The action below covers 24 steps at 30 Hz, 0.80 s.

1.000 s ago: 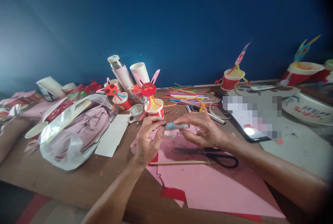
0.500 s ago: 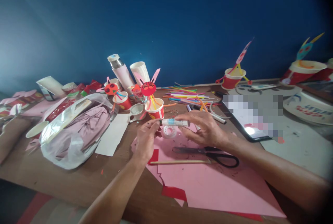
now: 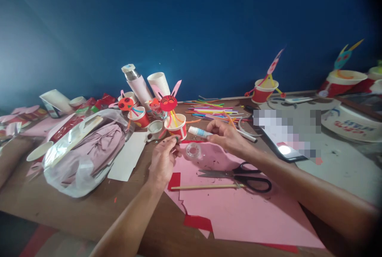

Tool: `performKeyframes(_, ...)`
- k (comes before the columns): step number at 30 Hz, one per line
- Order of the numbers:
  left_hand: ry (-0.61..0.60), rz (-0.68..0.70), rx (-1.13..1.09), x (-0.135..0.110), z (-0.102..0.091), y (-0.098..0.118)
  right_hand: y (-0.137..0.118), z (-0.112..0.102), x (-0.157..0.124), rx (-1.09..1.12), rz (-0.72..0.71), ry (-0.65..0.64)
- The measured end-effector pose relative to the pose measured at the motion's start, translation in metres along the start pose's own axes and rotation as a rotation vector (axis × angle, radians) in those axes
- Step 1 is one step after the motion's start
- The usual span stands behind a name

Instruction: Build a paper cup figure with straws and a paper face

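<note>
My right hand (image 3: 228,137) grips a small white glue tube (image 3: 199,131) with a blue label, its tip pointing left. A short way to the left, my left hand (image 3: 162,160) pinches a tiny dark piece (image 3: 176,139), probably the tube's cap, between thumb and fingers. Both hands hover over pink paper (image 3: 238,205) on the wooden table (image 3: 89,209). A clear tape roll (image 3: 193,150) lies between them. Just beyond stands a red paper cup (image 3: 178,126) with a red paper face and pink ears.
Black scissors (image 3: 238,175) and a thin wooden stick (image 3: 205,187) lie on the pink paper. Coloured straws (image 3: 213,111), a phone (image 3: 283,137), a thermos (image 3: 135,82), stacked white cups (image 3: 159,83), other decorated cups (image 3: 262,92) and a plastic bag of cloth (image 3: 86,149) surround the work area.
The two hands have come apart: the right hand carried the tube up and right, while the left hand keeps a small piece pulled off its tip. The tape roll is now uncovered.
</note>
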<state>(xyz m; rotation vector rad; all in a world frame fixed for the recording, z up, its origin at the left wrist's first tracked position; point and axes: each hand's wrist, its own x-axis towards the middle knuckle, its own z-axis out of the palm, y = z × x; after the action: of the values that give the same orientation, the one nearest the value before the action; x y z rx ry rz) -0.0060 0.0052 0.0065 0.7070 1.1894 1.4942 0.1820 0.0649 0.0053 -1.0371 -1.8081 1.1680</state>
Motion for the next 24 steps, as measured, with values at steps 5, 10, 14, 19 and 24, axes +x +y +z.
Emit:
performKeyframes(5, -0.03, -0.011, -0.049, 0.0, 0.001, 0.001, 0.014, 0.012, 0.002, 0.015, 0.037, -0.026)
performKeyframes(10, -0.038, 0.035, -0.075, 0.0, 0.0, 0.002, 0.012, 0.015, -0.005, -0.296, -0.078, -0.027)
performKeyframes(14, -0.041, 0.059, -0.074, -0.001, -0.001, 0.002, 0.014, 0.021, -0.011, -0.47, -0.167, -0.059)
performKeyframes(19, -0.056, 0.058, -0.068, -0.001, 0.001, 0.002, 0.022, 0.028, -0.012, -0.585, -0.266, -0.068)
performKeyframes(24, -0.048, 0.043, -0.073, -0.002, -0.001, 0.001, 0.02, 0.025, -0.01, -0.612, -0.288, -0.051)
